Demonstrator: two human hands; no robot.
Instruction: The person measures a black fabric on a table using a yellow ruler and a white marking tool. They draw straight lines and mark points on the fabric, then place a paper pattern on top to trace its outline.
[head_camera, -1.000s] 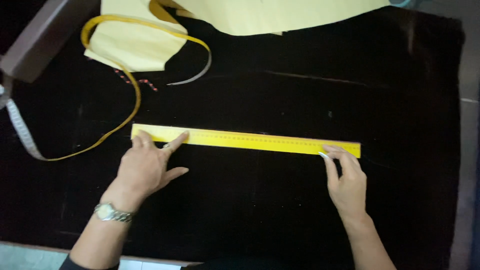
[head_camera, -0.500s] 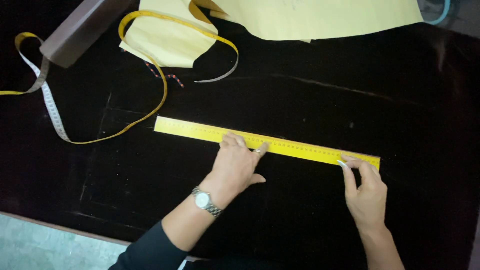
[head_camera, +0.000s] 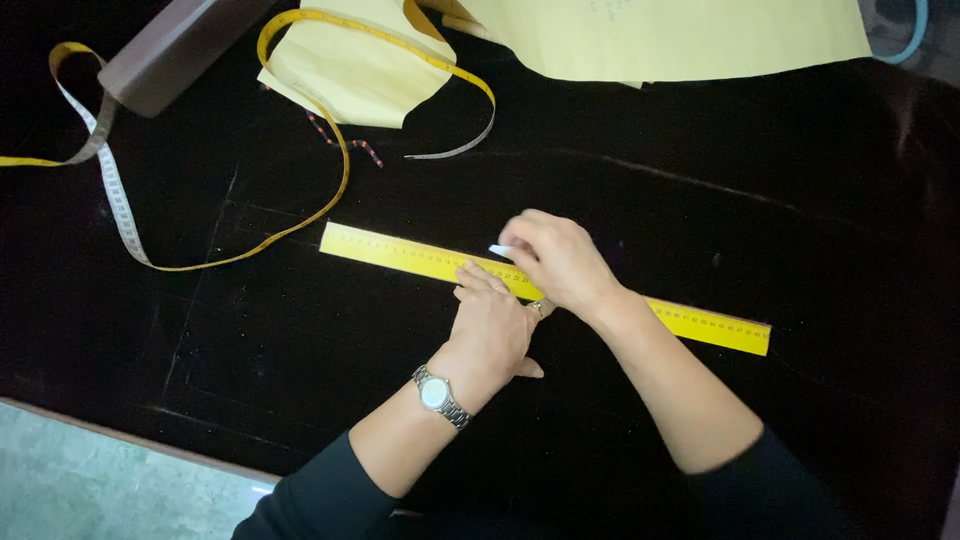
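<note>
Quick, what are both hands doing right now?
Left hand: open, pressing flat on the yellow ruler.
Right hand: fingers closed on a small white piece, maybe chalk.

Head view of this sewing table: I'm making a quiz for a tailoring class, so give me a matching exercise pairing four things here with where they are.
Things:
1. yellow ruler
2. wristwatch
3. tape measure
4. brown block

Places:
A. top left, lying on the tape
B. looping over the left side of the black cloth
C. on the left hand's wrist
D. flat across the middle, under both hands

Pairs: 1-D, 2-C, 3-B, 4-A. The right hand pinches a small white piece over the ruler.
</note>
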